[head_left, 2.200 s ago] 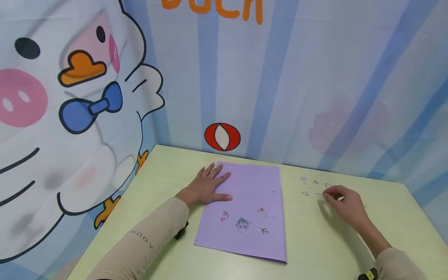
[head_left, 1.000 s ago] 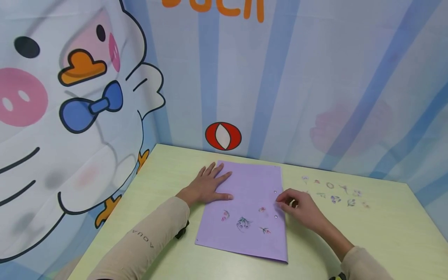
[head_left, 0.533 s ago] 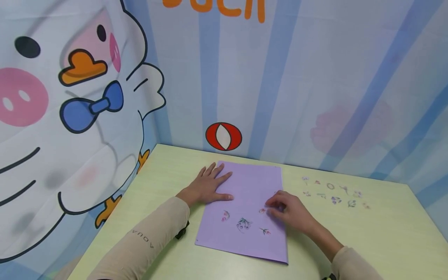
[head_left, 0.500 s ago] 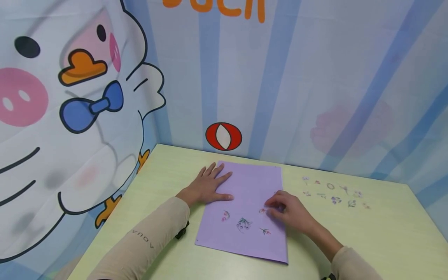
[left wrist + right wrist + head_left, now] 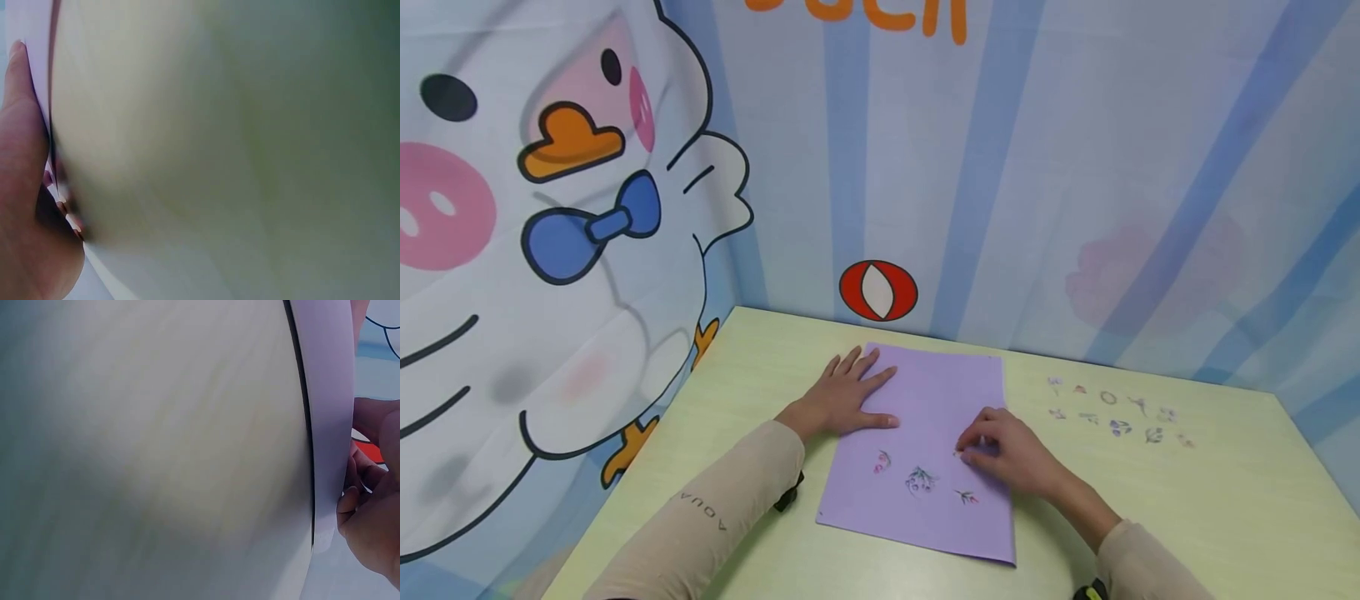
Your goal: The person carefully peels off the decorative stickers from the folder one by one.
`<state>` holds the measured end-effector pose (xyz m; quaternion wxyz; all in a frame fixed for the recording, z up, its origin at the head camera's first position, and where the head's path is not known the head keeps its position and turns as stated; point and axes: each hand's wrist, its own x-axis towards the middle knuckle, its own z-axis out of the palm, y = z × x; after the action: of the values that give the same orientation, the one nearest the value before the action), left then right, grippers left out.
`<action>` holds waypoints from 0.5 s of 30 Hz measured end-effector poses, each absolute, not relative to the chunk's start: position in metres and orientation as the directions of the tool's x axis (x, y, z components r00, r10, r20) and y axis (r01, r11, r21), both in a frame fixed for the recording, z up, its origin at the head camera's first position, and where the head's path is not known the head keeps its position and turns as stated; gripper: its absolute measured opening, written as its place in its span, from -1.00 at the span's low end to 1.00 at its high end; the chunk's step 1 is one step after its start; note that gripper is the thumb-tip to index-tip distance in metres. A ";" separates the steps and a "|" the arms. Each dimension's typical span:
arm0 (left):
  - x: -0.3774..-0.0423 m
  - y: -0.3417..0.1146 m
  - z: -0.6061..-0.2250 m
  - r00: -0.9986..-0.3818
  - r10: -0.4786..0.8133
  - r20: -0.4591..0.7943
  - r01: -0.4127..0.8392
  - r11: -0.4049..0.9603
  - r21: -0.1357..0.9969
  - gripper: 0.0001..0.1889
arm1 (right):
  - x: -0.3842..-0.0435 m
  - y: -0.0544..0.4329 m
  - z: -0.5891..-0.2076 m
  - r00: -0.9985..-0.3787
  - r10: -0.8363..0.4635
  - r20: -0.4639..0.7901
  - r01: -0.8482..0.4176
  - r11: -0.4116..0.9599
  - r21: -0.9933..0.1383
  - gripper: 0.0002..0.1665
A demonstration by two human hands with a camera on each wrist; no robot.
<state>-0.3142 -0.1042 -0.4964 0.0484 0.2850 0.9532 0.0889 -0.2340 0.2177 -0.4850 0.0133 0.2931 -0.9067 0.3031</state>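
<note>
A purple folder [image 5: 932, 400] lies flat on the table in the head view. My left hand [image 5: 841, 400] rests on its left edge, fingers spread and straight. On the folder's right half, my right hand [image 5: 1003, 450] is curled, its thumb and forefinger pinching a small flower sticker [image 5: 957, 454], mostly hidden by the fingertips. A pink flower sticker [image 5: 882, 462], a larger leafy sticker [image 5: 920, 481] and a red-bud sticker [image 5: 967, 497] lie lower on the folder. In the right wrist view, the curled fingers of my right hand [image 5: 375, 519] show behind the folder's edge [image 5: 325, 394].
Several small stickers [image 5: 1120, 427] lie in two rows on the pale table [image 5: 1150, 508] to the right. Behind the table hangs a striped cloth [image 5: 910, 167] with a printed duck at left. Both wrists wear dark bands.
My right hand has moved left from the sticker rows onto the folder, then slightly further left until its fingertips cover the flower sticker. My left hand has stayed in place.
</note>
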 end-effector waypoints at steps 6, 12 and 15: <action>-0.312 -0.104 -0.495 -0.834 0.550 -0.047 0.533 0.824 0.194 0.01 | -0.234 0.215 -0.483 -0.829 -0.529 0.179 -0.533 0.653 -0.538 -0.83; -0.312 -0.105 -0.495 -0.830 0.555 -0.046 0.539 0.822 0.186 0.02 | -0.237 0.216 -0.480 -0.831 -0.540 0.134 -0.509 0.639 -0.577 -0.84; -0.313 -0.105 -0.495 -0.829 0.557 -0.044 0.541 0.821 0.183 0.02 | -0.238 0.218 -0.479 -0.839 -0.533 0.105 -0.475 0.626 -0.618 -0.83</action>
<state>-0.3130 -0.1051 -0.4951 0.0478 0.2881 0.9529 0.0814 -0.2381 0.2181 -0.4793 -0.0440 0.2800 -0.9006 0.3295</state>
